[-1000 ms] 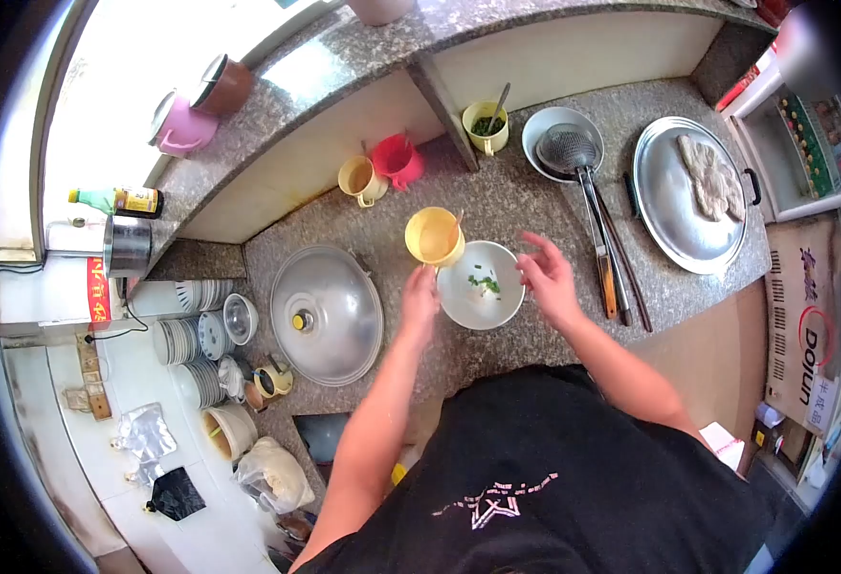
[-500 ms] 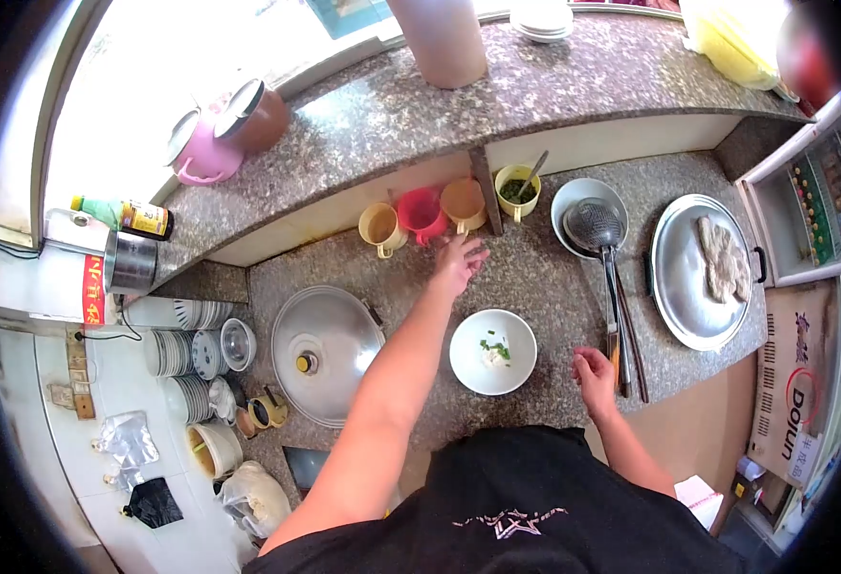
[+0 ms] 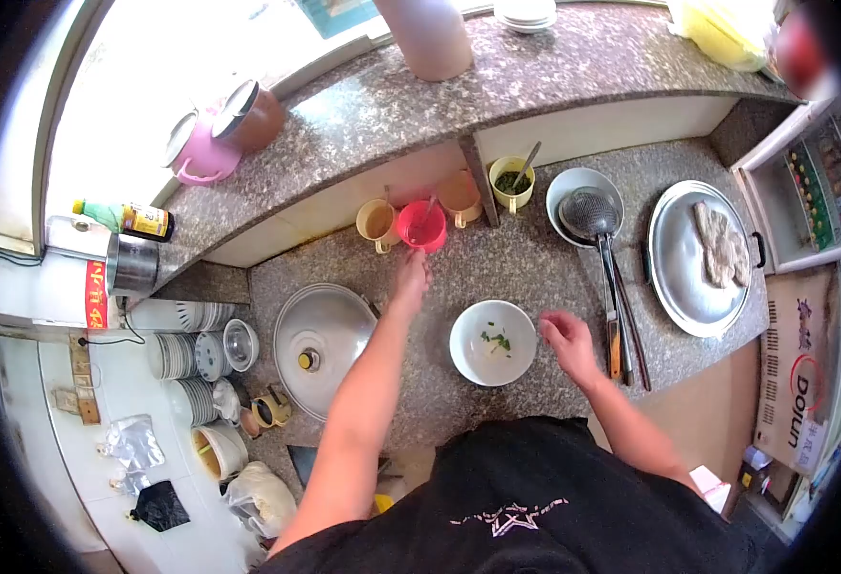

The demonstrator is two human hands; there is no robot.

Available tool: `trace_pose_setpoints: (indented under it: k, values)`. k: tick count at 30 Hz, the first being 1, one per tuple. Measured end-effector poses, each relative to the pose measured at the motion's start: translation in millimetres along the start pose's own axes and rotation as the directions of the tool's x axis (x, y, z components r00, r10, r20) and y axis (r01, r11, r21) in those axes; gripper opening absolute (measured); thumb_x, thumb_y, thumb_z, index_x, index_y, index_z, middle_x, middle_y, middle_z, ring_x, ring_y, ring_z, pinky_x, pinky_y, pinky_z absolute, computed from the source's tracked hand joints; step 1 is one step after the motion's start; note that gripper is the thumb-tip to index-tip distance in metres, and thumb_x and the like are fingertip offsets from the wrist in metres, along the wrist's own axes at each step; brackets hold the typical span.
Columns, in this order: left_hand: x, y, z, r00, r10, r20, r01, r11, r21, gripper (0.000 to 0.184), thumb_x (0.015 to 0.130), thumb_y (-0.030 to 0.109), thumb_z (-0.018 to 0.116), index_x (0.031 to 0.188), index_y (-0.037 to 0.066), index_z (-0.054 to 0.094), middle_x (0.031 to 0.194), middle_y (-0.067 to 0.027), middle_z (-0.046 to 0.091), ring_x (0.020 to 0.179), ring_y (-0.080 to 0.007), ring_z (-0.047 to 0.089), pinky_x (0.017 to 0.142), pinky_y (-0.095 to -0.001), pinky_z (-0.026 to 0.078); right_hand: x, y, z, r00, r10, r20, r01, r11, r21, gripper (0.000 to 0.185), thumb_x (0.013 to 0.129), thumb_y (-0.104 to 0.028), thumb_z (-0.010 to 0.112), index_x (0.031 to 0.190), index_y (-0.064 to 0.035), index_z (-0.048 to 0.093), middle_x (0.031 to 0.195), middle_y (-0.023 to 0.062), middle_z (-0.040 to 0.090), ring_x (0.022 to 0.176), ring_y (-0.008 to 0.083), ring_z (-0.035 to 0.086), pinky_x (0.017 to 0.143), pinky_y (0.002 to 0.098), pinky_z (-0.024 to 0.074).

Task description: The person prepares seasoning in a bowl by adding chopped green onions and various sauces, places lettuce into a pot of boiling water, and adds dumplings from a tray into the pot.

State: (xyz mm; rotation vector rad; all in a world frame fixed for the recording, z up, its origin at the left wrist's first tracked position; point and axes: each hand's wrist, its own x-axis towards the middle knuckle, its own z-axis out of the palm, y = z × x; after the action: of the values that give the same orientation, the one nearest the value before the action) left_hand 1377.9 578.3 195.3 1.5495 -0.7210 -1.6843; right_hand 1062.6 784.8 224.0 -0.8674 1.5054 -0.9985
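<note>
My left hand (image 3: 411, 278) is closed at the handle side of the red cup (image 3: 422, 226), which has a spoon in it. That cup stands between one yellow cup (image 3: 376, 221) on the left and another yellowish cup (image 3: 460, 195) on the right. My right hand (image 3: 569, 340) is beside the right rim of the white bowl (image 3: 471, 357), fingers curled together with nothing visible in them. Chopped green bits and something pale lie at the bottom of the bowl.
A large round lid (image 3: 330, 330) lies left of the bowl. To the right are a strainer (image 3: 588, 212) on a grey bowl, long-handled tools and a metal lid (image 3: 688, 287) with a cloth. A yellow cup of greens (image 3: 511, 198) stands near the partition.
The right-hand yellow cup, held over the bowl earlier, now stands by the partition. My left hand has since moved left to the red cup. My right hand has shifted up, closer to the bowl.
</note>
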Motion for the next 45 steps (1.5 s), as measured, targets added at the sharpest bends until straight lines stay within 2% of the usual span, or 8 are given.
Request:
trace_pose_setpoints:
  k: [6,10,12,17,22,31,39,45]
  values:
    - [-112.3,-32.3,20.0,0.984,0.061,-0.169,-0.023,0.976,0.218,0.035,0.112,0.038,0.056,0.129,0.01,0.067,0.086,0.002,0.061,0.071,-0.0123,0.057,0.067,-0.0301,0.048,12.9,-49.5,58.2,0.989,-0.11,0.098,0.085,0.97,0.229,0.027,0.101,-0.016,0.073,0.122,0.0008,0.074,0.091,0.003,0.073,0.08,0.01,0.067,0.073,0.0279,0.0561]
    - [-152.0,-80.3,24.3,0.978,0.165,-0.131,-0.125,0.955,0.27,0.034,0.112,0.034,0.058,0.134,0.01,0.066,0.093,0.0024,0.064,0.069,-0.0079,0.055,0.06,-0.0256,0.043,4.5,-75.1,70.7,0.989,-0.116,0.087,0.076,0.924,0.376,0.026,0.1,-0.015,0.075,0.121,0.0002,0.075,0.091,0.0033,0.074,0.079,0.01,0.067,0.069,0.0266,0.0559]
    - [-187.1,-76.2,42.4,0.967,0.233,-0.098,-0.186,0.917,0.353,0.038,0.112,0.034,0.056,0.128,0.003,0.072,0.106,-0.0108,0.077,0.093,-0.0227,0.071,0.086,-0.0383,0.054,0.8,-68.8,65.6,0.989,-0.129,0.072,0.1,0.942,0.319,0.026,0.101,-0.015,0.075,0.122,0.0002,0.076,0.091,0.0031,0.074,0.078,0.0096,0.067,0.068,0.0262,0.0553]
    - [-217.9,-94.7,48.7,0.926,0.376,-0.045,-0.312,0.824,0.472,0.032,0.11,0.03,0.058,0.122,0.004,0.072,0.097,-0.0192,0.074,0.087,-0.0289,0.071,0.082,-0.0415,0.053,-16.3,-53.5,41.3,0.973,-0.23,-0.016,0.231,0.971,0.054,0.025,0.102,-0.015,0.071,0.12,0.0014,0.077,0.088,0.0059,0.076,0.074,0.0101,0.068,0.067,0.0278,0.0559]
    - [-235.8,-94.7,52.5,0.835,0.55,0.01,-0.421,0.629,0.654,0.026,0.108,0.026,0.058,0.111,0.003,0.07,0.094,-0.0205,0.068,0.092,-0.0402,0.067,0.084,-0.048,0.051,-32.5,-40.7,33.6,0.98,-0.199,-0.017,0.2,0.979,0.033,0.025,0.104,-0.017,0.069,0.119,0.0019,0.077,0.085,0.0056,0.075,0.072,0.0098,0.067,0.066,0.0278,0.0558]
    - [-245.5,-96.6,26.6,0.822,0.569,-0.028,-0.398,0.609,0.686,0.024,0.107,0.023,0.058,0.112,0.002,0.068,0.103,-0.0239,0.069,0.098,-0.0439,0.066,0.087,-0.0505,0.05,-48.3,-31.4,11.5,0.998,-0.064,-0.021,0.067,0.934,0.35,0.023,0.108,-0.013,0.063,0.119,0.0038,0.075,0.085,0.0021,0.07,0.071,0.0084,0.062,0.064,0.0262,0.0523]
    - [-234.2,-118.9,-11.0,0.811,0.571,-0.125,-0.292,0.581,0.76,0.028,0.108,0.025,0.056,0.119,0.003,0.07,0.108,-0.0238,0.069,0.103,-0.0429,0.065,0.091,-0.0497,0.05,-51.8,4.3,5.5,0.989,-0.147,0.01,0.141,0.962,0.235,0.023,0.108,-0.011,0.065,0.122,0.0038,0.075,0.087,0.0022,0.071,0.077,0.0095,0.065,0.071,0.026,0.0544]
    - [-241.3,-114.0,-14.7,0.814,0.561,-0.147,-0.258,0.578,0.774,0.03,0.109,0.028,0.055,0.12,0.004,0.07,0.109,-0.0242,0.069,0.103,-0.0441,0.065,0.092,-0.051,0.05,-69.0,-7.6,4.7,0.903,-0.428,0.041,0.429,0.886,-0.178,0.018,0.101,-0.006,0.071,0.116,-0.0006,0.079,0.095,0.0095,0.074,0.082,0.0179,0.07,0.074,0.0316,0.0555]
